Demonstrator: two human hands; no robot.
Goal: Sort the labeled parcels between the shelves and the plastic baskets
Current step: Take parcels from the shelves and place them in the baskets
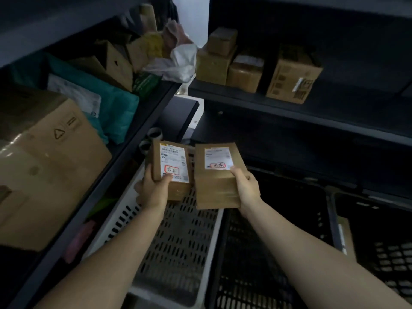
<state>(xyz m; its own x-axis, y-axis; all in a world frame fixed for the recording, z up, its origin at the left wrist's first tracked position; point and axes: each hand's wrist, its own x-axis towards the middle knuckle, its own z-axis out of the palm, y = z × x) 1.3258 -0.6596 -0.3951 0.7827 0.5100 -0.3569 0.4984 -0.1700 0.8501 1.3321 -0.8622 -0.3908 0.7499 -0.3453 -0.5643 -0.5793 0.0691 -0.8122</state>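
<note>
My left hand (151,190) grips a small brown parcel (171,166) with a white label marked in red. My right hand (245,186) grips a second, slightly larger brown parcel (214,186), also with a white label and a red mark. Both parcels hang side by side above a white plastic basket (178,237). A black plastic basket (256,264) sits to its right. The left shelf (124,148) and the right shelf (289,112) flank them.
The left shelf holds a large carton (44,157), a teal mailer bag (116,108), several cartons and a white plastic bag (178,61). Several small brown boxes (292,79) stand on the right shelf. Another black basket (383,253) at the far right holds a flat parcel.
</note>
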